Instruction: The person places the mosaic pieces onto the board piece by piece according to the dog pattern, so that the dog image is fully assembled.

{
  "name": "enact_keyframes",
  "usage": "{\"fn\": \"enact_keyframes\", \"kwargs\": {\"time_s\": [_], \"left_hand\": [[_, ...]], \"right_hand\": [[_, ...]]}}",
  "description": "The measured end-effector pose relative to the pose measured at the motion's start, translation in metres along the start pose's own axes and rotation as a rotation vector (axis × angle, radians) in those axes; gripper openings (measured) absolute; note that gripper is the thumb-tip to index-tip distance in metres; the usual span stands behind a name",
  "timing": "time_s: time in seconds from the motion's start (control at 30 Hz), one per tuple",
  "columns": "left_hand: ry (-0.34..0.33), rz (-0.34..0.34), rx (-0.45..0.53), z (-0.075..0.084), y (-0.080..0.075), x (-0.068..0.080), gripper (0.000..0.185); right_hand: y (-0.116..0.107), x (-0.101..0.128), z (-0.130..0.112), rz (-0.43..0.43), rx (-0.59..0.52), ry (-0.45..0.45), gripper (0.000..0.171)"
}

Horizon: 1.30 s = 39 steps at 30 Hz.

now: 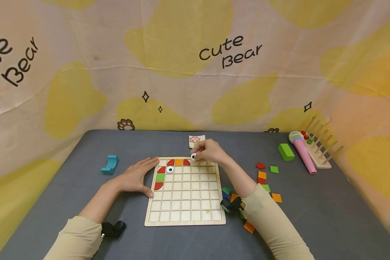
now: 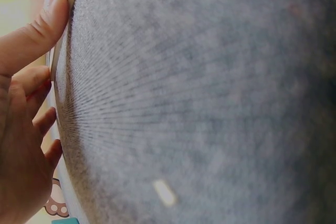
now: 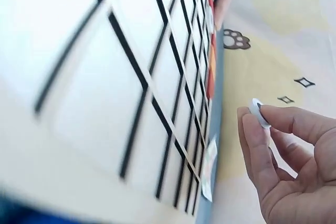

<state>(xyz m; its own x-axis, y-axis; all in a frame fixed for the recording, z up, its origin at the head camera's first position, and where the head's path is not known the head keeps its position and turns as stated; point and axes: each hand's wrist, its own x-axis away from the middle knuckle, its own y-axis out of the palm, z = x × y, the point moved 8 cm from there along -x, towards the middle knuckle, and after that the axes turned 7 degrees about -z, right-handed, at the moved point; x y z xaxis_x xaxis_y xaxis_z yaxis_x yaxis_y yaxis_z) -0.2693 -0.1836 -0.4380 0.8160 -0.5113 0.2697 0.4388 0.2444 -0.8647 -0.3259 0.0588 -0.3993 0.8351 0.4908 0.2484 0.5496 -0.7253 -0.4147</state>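
Note:
A wooden grid board (image 1: 185, 218) lies on the dark table. My left hand (image 1: 134, 176) rests at its left edge, fingers spread, with the thumb (image 2: 50, 24) against the rim in the left wrist view. Between thumb and fingers, my right hand (image 1: 211, 151) pinches a round white eye piece (image 3: 259, 113) with a black pupil, over the board's top edge. A second eye piece (image 1: 170, 169) sits in a cell near the upper left. Red quarter-round pieces (image 1: 158, 186), an orange square (image 1: 179, 162) and a green square (image 1: 160, 177) fill cells along the top and left.
A small pattern card (image 1: 195, 140) lies behind the board. Several loose coloured pieces (image 1: 261, 175) are scattered to the right, some beneath the right forearm. Farther right are a green block (image 1: 286, 152), a pink toy microphone (image 1: 303, 151) and a pegged rack (image 1: 321, 159). A teal block (image 1: 110, 165) stands left.

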Motion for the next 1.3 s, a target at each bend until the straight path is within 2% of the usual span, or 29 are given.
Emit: {"fn": "enact_keyframes", "kwargs": {"time_s": [0.3, 0.5, 0.93, 1.17, 1.3], "left_hand": [[0.003, 0.001, -0.004, 0.000, 0.000, 0.000, 0.126], [0.002, -0.001, 0.006, 0.001, -0.001, 0.000, 0.126], [0.002, 0.005, 0.002, 0.002, -0.001, 0.000, 0.125], [0.002, 0.006, 0.003, 0.003, -0.002, 0.001, 0.125], [0.002, 0.004, 0.005, 0.003, -0.002, 0.001, 0.125]], "right_hand": [[0.022, -0.006, -0.001, 0.015, 0.026, 0.039, 0.015], [0.029, -0.008, -0.001, 0.016, 0.125, 0.043, 0.012], [0.036, -0.005, -0.003, 0.047, 0.216, 0.062, 0.010], [0.033, -0.004, -0.010, 0.098, 0.363, 0.028, 0.010], [0.033, -0.006, -0.008, 0.105, 0.394, 0.029, 0.010]]}}
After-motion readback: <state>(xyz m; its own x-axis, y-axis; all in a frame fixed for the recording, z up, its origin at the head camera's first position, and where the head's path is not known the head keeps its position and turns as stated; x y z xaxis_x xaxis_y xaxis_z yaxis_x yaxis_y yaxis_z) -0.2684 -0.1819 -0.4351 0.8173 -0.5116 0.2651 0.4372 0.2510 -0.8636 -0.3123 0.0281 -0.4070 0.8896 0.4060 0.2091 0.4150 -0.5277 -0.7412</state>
